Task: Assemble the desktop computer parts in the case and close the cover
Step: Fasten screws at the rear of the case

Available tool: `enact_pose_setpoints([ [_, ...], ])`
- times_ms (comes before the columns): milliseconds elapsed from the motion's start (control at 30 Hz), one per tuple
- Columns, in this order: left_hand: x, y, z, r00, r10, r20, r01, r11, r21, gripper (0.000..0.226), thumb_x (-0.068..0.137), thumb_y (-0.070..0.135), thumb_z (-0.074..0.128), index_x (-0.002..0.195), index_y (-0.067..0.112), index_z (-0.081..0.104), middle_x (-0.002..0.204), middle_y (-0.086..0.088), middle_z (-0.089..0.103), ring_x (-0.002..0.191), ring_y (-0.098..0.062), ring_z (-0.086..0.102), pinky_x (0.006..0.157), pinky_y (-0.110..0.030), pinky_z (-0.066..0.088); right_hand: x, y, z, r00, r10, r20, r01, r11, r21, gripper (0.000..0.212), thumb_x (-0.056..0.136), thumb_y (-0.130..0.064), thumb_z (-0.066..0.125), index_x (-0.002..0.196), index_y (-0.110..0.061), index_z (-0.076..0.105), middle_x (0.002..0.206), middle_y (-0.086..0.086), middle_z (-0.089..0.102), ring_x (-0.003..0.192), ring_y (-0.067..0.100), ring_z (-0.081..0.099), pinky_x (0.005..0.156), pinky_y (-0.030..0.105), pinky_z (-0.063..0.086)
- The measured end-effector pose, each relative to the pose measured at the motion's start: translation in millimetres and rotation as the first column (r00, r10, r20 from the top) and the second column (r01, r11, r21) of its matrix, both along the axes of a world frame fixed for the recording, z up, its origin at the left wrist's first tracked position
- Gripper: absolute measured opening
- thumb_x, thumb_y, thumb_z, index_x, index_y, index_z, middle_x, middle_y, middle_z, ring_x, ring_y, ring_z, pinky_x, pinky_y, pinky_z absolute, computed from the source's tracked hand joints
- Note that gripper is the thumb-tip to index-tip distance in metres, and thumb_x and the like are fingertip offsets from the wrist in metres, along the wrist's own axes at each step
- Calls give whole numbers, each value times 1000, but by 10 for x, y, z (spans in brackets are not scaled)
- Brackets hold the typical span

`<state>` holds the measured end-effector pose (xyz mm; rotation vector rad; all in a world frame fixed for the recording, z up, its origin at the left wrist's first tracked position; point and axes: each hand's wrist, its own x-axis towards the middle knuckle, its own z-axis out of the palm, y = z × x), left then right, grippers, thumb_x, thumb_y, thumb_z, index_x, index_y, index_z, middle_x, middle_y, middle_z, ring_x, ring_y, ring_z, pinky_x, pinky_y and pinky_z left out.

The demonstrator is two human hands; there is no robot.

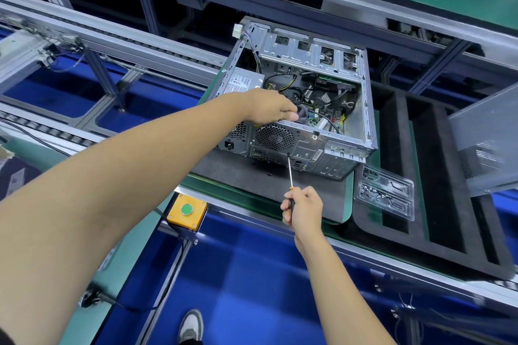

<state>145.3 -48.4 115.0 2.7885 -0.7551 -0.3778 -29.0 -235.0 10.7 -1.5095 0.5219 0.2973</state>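
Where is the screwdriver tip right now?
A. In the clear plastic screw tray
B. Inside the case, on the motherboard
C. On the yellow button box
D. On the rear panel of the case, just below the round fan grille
D: the right hand holds the screwdriver with its tip against the rear panel of the case, just below the round fan grille, while the left hand grips the case's upper edge.

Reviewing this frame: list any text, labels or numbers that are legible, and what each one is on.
No text is legible.
Power supply label: printed lines, too small and blurred to read.
Sticker on the computer case rear panel: too small to read.
Yellow button box: green button, no visible wording.
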Motion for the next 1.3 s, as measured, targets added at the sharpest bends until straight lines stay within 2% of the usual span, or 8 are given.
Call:
enact_pose_setpoints([
  [367,-6,4,26,1000,-21,-14,21,1000,-4,42,108,47,34,80,17,42,74,0,50,66,-13,44,59,-29,30,2,19,-18,998,-57,-17,57,998,1,13,93,-2,49,83,-9,49,53,5,57,40,16,37,39,26,31],
  [733,-23,3,30,999,-12,-43,11,999,-30,43,108,47,36,79,16,42,74,-1,49,67,-16,44,61,-30,33,1,68,-6,999,-37,-22,38,999,22,13,93,-3,51,82,-9,48,54,6,57,40,17,37,41,25,30],
  [867,-27,16,64,995,-4,-102,-4,997,-77,42,108,44,39,81,14,43,72,1,46,65,-15,42,60,-31,31,-54,65,-15,999,-33,-28,33,999,23,14,93,-2,51,81,-9,47,54,6,57,40,17,36,41,25,30],
  [1000,-17,4,122,988,-20,-155,11,998,-60,42,108,44,37,82,12,44,74,0,45,65,-15,41,61,-30,33,-92,56,-11,999,-25,-27,25,1000,15,14,94,-2,50,82,-9,48,54,6,57,40,17,37,42,26,30],
  [1200,-55,14,163,990,-27,-140,17,998,-68,38,109,41,39,81,17,43,74,2,45,64,-14,39,62,-32,32,-103,29,1,1000,-16,-24,16,1000,2,14,95,-3,49,83,-9,49,54,6,57,40,17,37,41,27,30],
  [1300,-136,45,214,994,-27,-105,16,995,-103,27,108,40,43,88,22,46,79,5,51,72,-13,46,68,-33,34,-113,34,1,1000,-13,-23,13,1000,4,14,96,-3,49,83,-9,49,54,6,57,41,17,37,41,27,30],
])
